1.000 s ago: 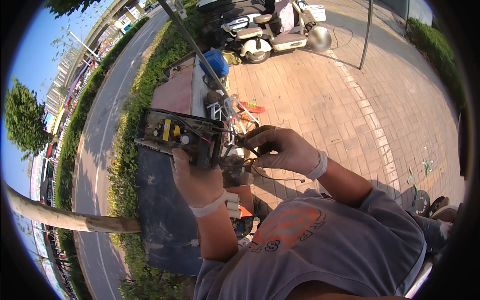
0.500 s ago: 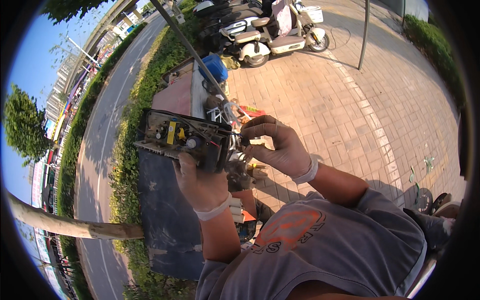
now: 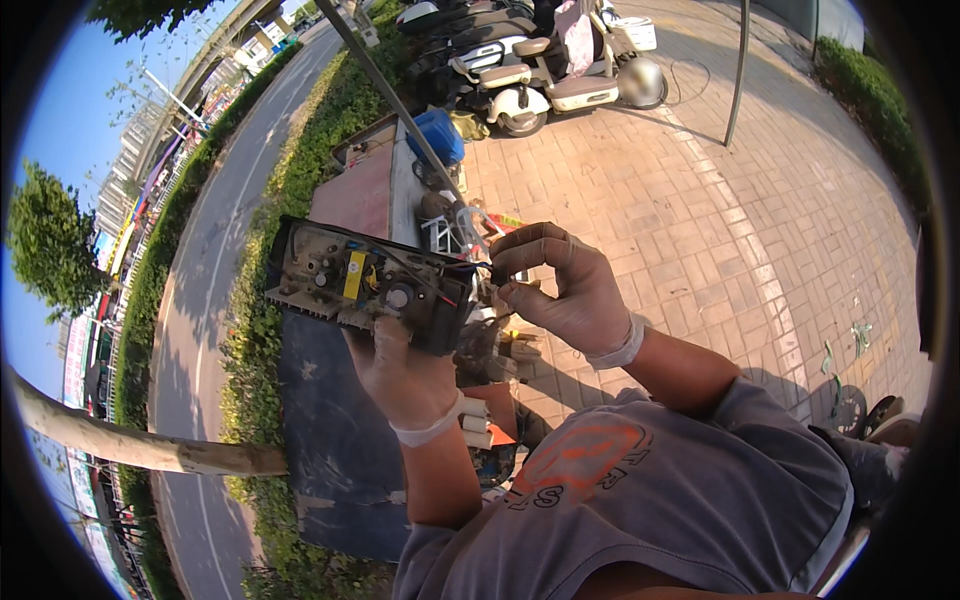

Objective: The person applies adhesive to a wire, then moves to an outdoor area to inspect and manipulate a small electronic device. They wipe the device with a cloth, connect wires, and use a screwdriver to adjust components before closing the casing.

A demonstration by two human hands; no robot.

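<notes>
An opened power supply point(image 3: 375, 285), a black case with its dusty circuit board bare, is held up in front of me. On the board sit a transformer wrapped in yellow tape point(image 3: 354, 274), a round capacitor and metal heat-sink fins along the near edge. My left hand point(image 3: 405, 375), in a thin pale glove, grips the case from below, thumb on its near edge. At the case's right end my right hand point(image 3: 565, 290), gloved too, pinches a small black piece point(image 3: 499, 276) where dark wires come out. Its exact kind is partly hidden by the fingers.
Below my hands stands a dark, scuffed tabletop point(image 3: 340, 430). Beyond it are a blue container point(image 3: 436, 137) and a slanting metal pole point(image 3: 390, 95). Parked scooters point(image 3: 560, 85) line the far side of the brick paving. A trunk point(image 3: 150, 440) crosses at left, beside the hedge point(image 3: 262, 340).
The power supply has turned a little, showing more of its board face. Both hands keep their hold, the right thumb and fingers still at the wire end. The whole view has shifted slightly.
</notes>
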